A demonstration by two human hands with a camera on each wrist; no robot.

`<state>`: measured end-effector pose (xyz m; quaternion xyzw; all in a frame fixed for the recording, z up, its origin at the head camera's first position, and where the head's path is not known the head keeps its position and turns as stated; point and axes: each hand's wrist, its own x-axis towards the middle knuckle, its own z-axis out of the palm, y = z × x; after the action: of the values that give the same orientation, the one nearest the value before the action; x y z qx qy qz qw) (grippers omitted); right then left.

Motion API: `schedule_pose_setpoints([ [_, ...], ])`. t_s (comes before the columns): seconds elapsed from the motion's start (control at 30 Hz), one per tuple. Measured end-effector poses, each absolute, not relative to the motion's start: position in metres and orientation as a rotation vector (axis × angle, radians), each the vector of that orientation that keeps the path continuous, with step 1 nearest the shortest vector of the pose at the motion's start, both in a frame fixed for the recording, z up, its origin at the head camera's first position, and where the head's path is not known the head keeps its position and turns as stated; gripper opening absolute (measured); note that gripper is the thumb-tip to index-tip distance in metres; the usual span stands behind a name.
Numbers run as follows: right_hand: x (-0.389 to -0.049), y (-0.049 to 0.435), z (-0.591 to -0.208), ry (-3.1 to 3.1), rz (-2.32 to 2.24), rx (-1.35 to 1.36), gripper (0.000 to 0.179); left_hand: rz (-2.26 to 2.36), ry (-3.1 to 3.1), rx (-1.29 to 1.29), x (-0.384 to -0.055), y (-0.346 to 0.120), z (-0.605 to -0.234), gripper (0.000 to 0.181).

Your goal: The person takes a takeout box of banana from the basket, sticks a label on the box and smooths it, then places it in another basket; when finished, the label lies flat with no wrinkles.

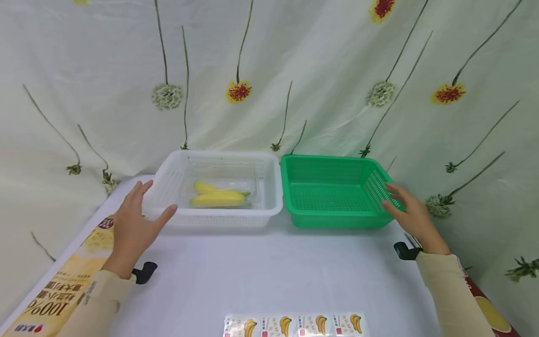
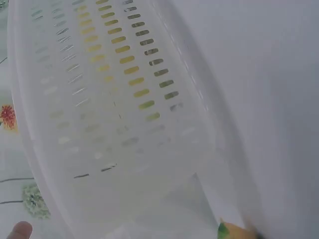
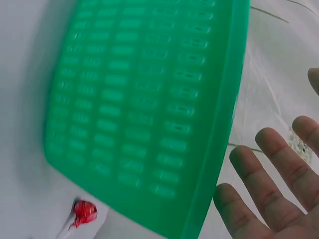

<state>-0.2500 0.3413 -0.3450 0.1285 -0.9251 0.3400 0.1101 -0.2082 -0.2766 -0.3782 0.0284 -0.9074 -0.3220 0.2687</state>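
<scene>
A white slotted plastic basket (image 1: 227, 217) stands at the back left, with a clear plastic container (image 1: 223, 171) and long yellow fruit like bananas (image 1: 219, 200) inside. My left hand (image 1: 136, 224) is spread at the basket's left front corner, holding nothing. To the right, beside the white basket, stands a green slotted basket (image 1: 337, 220) with nothing in it. My right hand (image 1: 410, 213) is at its right end, thumb and fingers apart. In the right wrist view, extended fingers (image 3: 266, 199) reach up beside the green basket's rim, one fingertip right at the edge.
A sheet of banana stickers (image 1: 294, 325) lies at the near edge of the white table (image 1: 269, 271). A yellow printed package (image 1: 63, 285) lies at the left, and a dark red one (image 1: 488, 304) shows beside the right sleeve. A flowered cloth (image 1: 320, 56) hangs behind the baskets.
</scene>
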Motion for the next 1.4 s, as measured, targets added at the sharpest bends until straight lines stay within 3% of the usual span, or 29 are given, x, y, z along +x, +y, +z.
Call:
schedule_pose_setpoints([
  [0.67, -0.274, 0.312, -0.332, -2.752, 1.357, 0.586, 0.061, -1.746, -2.02, 0.489, -0.234, -0.269, -0.394, 0.1],
  [1.4, -0.304, 0.251, -0.331, -2.749, 1.768, 0.679, 0.063, -1.708, -2.069, 0.476, -0.237, -0.266, -0.41, 0.098],
])
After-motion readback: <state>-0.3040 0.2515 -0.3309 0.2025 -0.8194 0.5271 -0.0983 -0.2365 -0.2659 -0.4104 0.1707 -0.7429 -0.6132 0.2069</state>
